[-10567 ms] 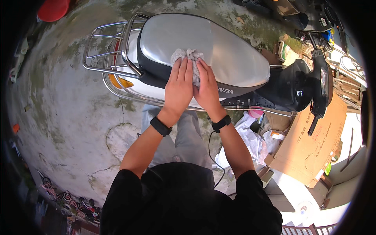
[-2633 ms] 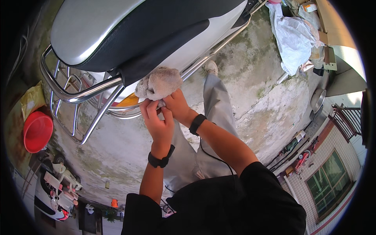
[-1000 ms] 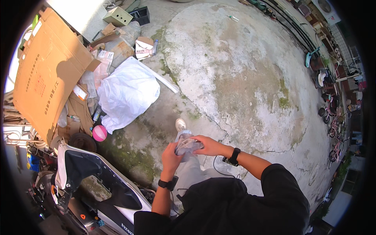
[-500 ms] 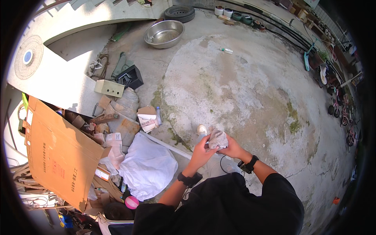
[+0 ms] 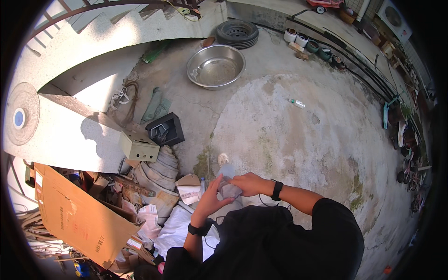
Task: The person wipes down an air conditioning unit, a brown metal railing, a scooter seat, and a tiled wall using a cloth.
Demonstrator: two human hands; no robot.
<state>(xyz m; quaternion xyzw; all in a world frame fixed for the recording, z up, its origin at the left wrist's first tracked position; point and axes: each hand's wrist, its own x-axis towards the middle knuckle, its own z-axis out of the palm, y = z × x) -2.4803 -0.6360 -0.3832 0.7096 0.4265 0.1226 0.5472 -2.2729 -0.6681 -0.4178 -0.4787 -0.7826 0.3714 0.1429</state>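
A crumpled grey bundle, looking like cloth (image 5: 228, 189), is held between my two hands in front of my body. My left hand (image 5: 210, 201) cups it from the left, thumb and fingers on either side. On the other side my right hand (image 5: 247, 185) is closed on it, with the fingertips partly hidden. A pale, see-through patch (image 5: 227, 171) shows just beyond the bundle, blurred, and I cannot make out what it is. Past it is a light-coloured shoe (image 5: 224, 159) on the concrete.
To the left lie a large cardboard box (image 5: 79, 214), a white sheet (image 5: 179, 233), a beige metal box (image 5: 140, 145) and a black bin (image 5: 166, 129). Farther off are a steel basin (image 5: 216, 66), a tyre (image 5: 237, 33) and a small bottle (image 5: 297, 103) on the concrete.
The view has shifted, showing more of the stairs and basin. My hands have turned the bundle, and my right hand now comes over it from the right side.
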